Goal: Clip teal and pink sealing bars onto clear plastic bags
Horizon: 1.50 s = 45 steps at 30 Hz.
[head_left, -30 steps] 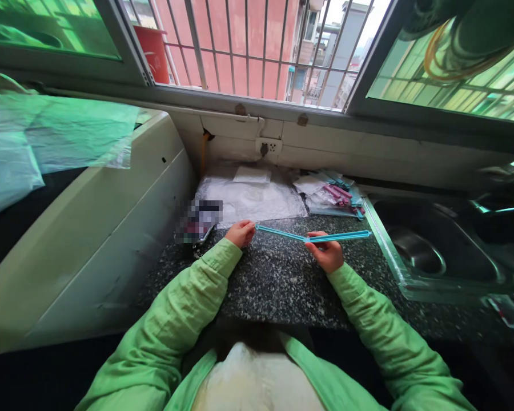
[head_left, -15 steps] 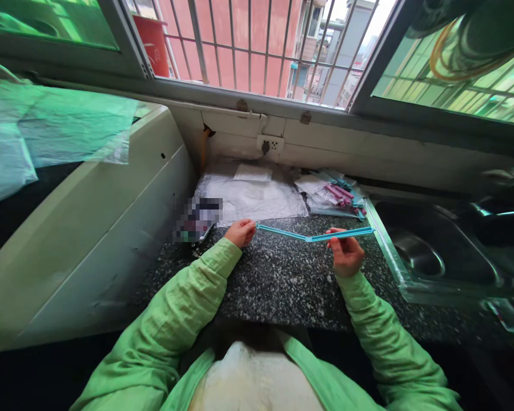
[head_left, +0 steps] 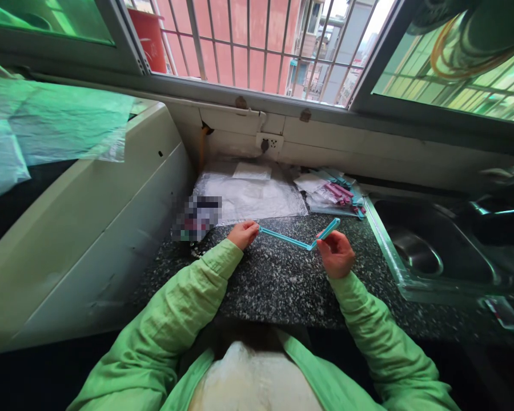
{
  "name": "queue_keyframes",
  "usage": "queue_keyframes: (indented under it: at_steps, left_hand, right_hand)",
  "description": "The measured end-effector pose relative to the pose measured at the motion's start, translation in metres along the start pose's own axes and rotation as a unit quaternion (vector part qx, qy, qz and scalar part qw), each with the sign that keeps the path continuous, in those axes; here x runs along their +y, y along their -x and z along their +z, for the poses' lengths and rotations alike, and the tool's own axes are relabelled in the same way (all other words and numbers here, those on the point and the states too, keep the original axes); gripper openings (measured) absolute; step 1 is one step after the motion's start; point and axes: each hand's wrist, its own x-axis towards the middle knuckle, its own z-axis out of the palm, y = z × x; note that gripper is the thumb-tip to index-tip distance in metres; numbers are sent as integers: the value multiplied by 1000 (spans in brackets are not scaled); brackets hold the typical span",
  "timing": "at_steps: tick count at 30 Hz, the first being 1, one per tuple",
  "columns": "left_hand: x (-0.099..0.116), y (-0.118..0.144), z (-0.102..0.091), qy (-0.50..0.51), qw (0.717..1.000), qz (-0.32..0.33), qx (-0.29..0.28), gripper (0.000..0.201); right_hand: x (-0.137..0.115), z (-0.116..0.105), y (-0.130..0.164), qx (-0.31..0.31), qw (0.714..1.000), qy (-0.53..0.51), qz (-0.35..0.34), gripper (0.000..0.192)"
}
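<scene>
From my remote view, I saw the left hand (head_left: 243, 234) pinching one end of a hinged blue strip (head_left: 285, 238) between thumb and fingers. The right hand (head_left: 337, 252) gripped its other arm near the hinge, and that arm angled up and away. I had the strip between both hands, over the speckled countertop (head_left: 278, 285). Beyond it lay a clear plastic bag (head_left: 265, 200); right of that, a pile of pink and blue strips (head_left: 340, 194), then the sink (head_left: 379, 240).

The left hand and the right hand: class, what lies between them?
In the head view, a light-blue strip stretches from the left hand to the right hand, bending near the latter; speckled counter shows below.
</scene>
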Motion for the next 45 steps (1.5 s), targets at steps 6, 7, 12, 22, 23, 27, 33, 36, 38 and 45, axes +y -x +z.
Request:
queue_keyframes:
  at_steps: [6, 7, 12, 22, 23, 27, 33, 36, 38, 45]
  left_hand:
    - [-2, -1, 1, -28, 999, 27, 26, 26]
    - [-4, -2, 0, -43, 998, 34, 30, 26]
    - [-13, -7, -4, -138, 985, 91, 50, 25]
    - [-11, -3, -3, -245, 956, 146, 64, 24]
    - [-11, -2, -3, -252, 954, 148, 65, 24]
    - [-14, -3, -4, -265, 949, 156, 66, 25]
    - [-18, -7, -4, -238, 958, 148, 66, 25]
    - [-18, -6, -3, -221, 963, 139, 62, 25]
    - [-17, -6, -2, -208, 967, 135, 53, 25]
    - [-14, -3, 0, -163, 980, 113, 32, 24]
  right_hand:
    - [-6, 6, 1, -47, 997, 46, -32, 13]
    - [-8, 7, 0, -57, 996, 57, -46, 12]
    - [-15, 14, -2, -88, 983, 101, -126, 11]
    - [-11, 24, 4, -140, 961, 167, -169, 12]
    - [-10, 25, 4, -144, 960, 169, -170, 12]
    - [-9, 27, 5, -157, 959, 170, -165, 13]
    - [-11, 31, 8, -179, 952, 187, -164, 14]
    - [-12, 33, 9, -193, 948, 197, -161, 13]
    - [-12, 34, 9, -203, 946, 201, -156, 13]
    - [-8, 37, 12, -223, 941, 213, -140, 15]
